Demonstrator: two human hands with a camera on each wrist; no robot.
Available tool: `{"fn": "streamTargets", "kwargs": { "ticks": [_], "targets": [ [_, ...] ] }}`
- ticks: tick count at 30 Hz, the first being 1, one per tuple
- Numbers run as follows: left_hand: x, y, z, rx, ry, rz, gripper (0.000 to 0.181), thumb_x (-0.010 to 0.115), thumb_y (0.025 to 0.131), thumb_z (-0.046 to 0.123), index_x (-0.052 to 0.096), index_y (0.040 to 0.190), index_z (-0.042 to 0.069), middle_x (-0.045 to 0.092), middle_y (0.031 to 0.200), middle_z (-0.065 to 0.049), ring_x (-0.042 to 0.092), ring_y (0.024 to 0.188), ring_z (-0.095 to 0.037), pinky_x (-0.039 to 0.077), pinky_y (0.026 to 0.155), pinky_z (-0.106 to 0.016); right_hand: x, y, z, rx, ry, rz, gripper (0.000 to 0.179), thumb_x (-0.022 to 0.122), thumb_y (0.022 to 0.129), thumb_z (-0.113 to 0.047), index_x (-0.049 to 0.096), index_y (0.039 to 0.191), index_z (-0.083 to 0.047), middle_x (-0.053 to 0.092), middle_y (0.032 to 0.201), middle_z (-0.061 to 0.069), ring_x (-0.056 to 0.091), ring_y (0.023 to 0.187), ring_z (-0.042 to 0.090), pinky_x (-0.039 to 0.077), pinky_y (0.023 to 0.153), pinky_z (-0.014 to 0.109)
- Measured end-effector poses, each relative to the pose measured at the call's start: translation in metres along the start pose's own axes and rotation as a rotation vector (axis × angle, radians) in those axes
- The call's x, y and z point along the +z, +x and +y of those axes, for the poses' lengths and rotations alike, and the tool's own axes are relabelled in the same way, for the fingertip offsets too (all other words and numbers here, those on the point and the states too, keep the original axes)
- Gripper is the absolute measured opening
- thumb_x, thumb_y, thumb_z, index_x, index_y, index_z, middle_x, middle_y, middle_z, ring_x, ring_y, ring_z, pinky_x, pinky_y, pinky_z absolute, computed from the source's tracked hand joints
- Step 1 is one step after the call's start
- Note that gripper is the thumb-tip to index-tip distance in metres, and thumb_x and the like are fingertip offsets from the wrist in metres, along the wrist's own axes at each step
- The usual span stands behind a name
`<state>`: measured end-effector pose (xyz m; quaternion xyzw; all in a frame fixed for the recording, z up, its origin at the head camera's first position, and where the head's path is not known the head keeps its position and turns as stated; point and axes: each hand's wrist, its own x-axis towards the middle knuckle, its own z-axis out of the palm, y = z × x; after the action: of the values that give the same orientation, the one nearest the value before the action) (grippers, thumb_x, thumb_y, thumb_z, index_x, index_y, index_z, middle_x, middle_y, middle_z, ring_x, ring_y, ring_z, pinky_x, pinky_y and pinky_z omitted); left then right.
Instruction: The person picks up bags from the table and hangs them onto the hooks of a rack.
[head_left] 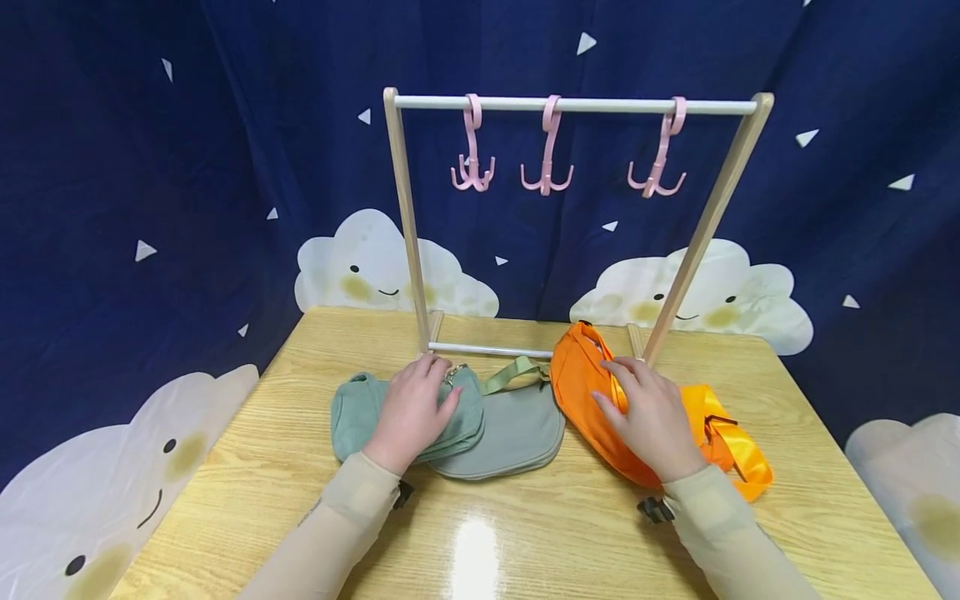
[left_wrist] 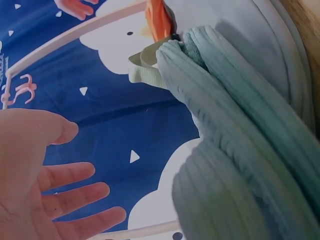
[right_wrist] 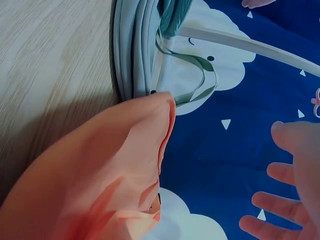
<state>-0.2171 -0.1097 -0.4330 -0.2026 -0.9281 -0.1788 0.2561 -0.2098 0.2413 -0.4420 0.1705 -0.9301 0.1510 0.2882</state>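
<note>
My left hand (head_left: pixel 411 410) is over a teal bag (head_left: pixel 354 417), fingers spread and holding nothing. In the left wrist view this bag (left_wrist: pixel 225 120) shows ribbed cloth, apart from the fingers. Partly beneath it lies a flat grey-green bag (head_left: pixel 517 437) with a pale green strap loop (head_left: pixel 517 372) at its top. My right hand (head_left: pixel 654 412) hovers over an orange bag (head_left: pixel 585 396), its fingers loosely spread. The right wrist view has a gap between that hand (right_wrist: pixel 285 185) and the orange cloth (right_wrist: pixel 110 155). A shiny orange strap (head_left: pixel 746 454) trails to the right.
Behind the bags stands a rack with wooden side posts (head_left: pixel 708 225) and a white top bar (head_left: pixel 600 106). Three pink hooks hang from it: a left one (head_left: pixel 471 154), a middle one (head_left: pixel 549 150) and a right one (head_left: pixel 662 154). A dark blue cloud-print curtain (head_left: pixel 300 100) surrounds the wooden table (head_left: pixel 555 533).
</note>
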Motion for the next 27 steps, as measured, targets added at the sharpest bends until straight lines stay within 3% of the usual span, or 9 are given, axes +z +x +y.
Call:
{"fn": "streamTargets", "kwargs": {
  "ticks": [16, 27],
  "targets": [
    [-0.008, -0.009, -0.018, -0.036, -0.007, -0.048, 0.036, 0.078, 0.092, 0.024, 0.067, 0.118, 0.001, 0.069, 0.109, -0.015, 0.070, 0.095, -0.034, 0.056, 0.084, -0.053, 0.010, 0.013, -0.027, -0.077, 0.039, -0.045, 0.045, 0.077, 0.093, -0.029, 0.067, 0.131, -0.007, 0.065, 0.129, 0.016, 0.064, 0.116, 0.040, 0.050, 0.095, 0.060],
    [-0.014, -0.017, -0.026, -0.095, 0.034, -0.142, 0.037, 0.075, 0.094, 0.027, 0.068, 0.120, 0.001, 0.070, 0.108, -0.014, 0.069, 0.096, -0.032, 0.056, 0.084, -0.051, 0.015, 0.033, -0.044, -0.144, 0.060, -0.054, 0.043, 0.078, 0.092, -0.029, 0.068, 0.130, -0.010, 0.064, 0.129, 0.014, 0.066, 0.113, 0.036, 0.051, 0.094, 0.058]
  ]
}}
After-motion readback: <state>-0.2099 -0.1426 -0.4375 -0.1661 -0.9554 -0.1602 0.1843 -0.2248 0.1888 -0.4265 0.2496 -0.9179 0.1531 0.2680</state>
